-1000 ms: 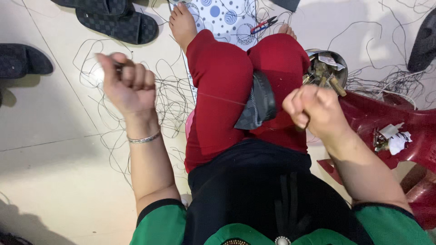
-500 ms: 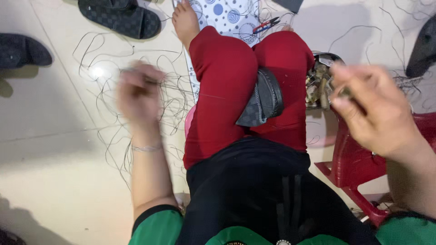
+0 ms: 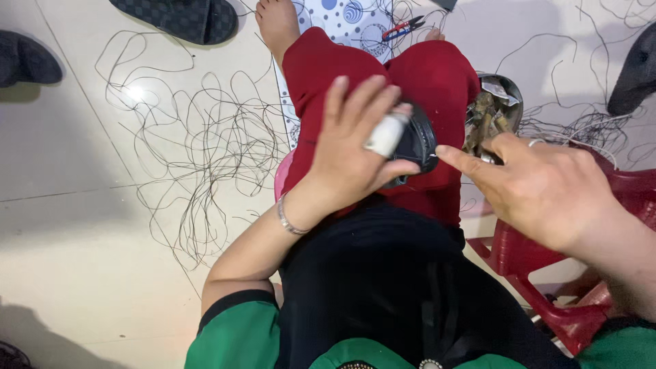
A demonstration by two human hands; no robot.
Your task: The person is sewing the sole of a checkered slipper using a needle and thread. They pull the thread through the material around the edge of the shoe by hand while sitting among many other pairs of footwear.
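Black rubbery strip [image 3: 417, 143] lies across a seated person's red-trousered knee [image 3: 437, 82], both hands at work on it.

Much of the strip is hidden under the left hand [image 3: 359, 147], which presses down with fingers spread, one wrapped in white tape [image 3: 385, 134]; the strip's long axis runs roughly up the picture, curving along the thigh. The right hand [image 3: 547, 188] is loosely open, forefinger extended to the strip's near edge. Behind it, a shiny metal bowl [image 3: 502, 89] of small brassy parts is half covered. Thin dark wire [image 3: 205, 143] loops over the pale tile floor; a red plastic stool [image 3: 567, 301] is cut off at the right.
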